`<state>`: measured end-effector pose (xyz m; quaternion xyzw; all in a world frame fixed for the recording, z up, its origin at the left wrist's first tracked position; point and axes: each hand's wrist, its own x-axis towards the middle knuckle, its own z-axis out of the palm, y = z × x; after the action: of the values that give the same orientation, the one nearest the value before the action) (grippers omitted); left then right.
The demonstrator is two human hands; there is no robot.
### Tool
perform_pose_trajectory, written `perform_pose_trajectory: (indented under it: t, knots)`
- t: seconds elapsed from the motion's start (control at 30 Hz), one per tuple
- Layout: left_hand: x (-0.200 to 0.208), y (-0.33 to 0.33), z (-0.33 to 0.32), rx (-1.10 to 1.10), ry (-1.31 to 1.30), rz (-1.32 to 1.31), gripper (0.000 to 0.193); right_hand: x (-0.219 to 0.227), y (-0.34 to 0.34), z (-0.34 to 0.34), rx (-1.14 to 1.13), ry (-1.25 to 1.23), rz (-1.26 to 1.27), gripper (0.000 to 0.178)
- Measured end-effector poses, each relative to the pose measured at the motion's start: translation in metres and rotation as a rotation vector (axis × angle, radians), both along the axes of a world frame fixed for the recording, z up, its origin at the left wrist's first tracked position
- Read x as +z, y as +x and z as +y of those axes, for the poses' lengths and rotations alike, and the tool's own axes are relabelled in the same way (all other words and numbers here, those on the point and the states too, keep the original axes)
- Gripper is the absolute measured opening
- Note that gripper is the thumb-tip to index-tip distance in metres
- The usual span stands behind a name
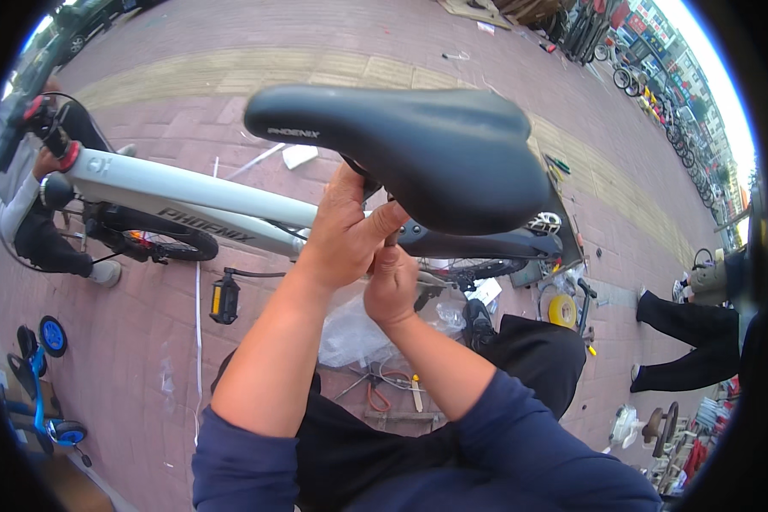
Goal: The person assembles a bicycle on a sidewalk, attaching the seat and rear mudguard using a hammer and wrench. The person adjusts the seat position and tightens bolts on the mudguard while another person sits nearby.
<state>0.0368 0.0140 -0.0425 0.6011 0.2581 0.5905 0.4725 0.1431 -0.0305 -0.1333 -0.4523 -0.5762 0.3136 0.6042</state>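
Left grip raised beneath the saddle, its thumb reaching across toward the right grip; its other fingers are partly hidden, and whether they close on anything cannot be told. Right grip just below and beside it, thumb and bent fingers together on a small metal part, whose exact kind cannot be made out. Directly above both grips, the black saddle screens much of the working point; the pale bicycle frame runs off to their left, and the black rear mudguard extends to their right.

Probable faults, as judged from this arrangement: (a) loss of the small part, should the fingertip pinch slacken; below the grips lie crumpled clear plastic and hand tools, among which it would be hard to find. (b) Crooked seating of the part, caused by working by touch under the saddle's overhang. (c) Tipping or twisting of the saddle, if its fastening is loose and neither grip steadies it. (d) A pinched thumb, since the two thumbs meet closely at the metal. (e) A jolt through the frame, transmitted from its front end, far left of the grips, where another person's hand is close to the handlebar stem.
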Motion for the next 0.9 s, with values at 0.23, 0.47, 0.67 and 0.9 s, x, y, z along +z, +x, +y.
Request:
perform_pose_trajectory:
  t: [0.23,0.47,0.67,0.9]
  knots:
    - [0.006,-0.012,0.002,-0.093,-0.122,-0.151,0.043,0.006,0.04,-0.012,0.23,-0.204,-0.18,0.055]
    - [0.026,-0.01,0.001,-0.047,-0.169,-0.074,0.023,0.076,0.14,-0.046,0.168,-0.528,-0.619,0.021]
    - [0.036,-0.012,0.005,-0.065,-0.012,0.025,0.02,0.164,0.178,0.0,0.257,-0.448,-0.805,0.015]
    - [0.037,-0.018,0.002,-0.055,-0.123,0.005,0.021,0.167,0.168,0.065,0.488,0.009,-1.112,0.034]
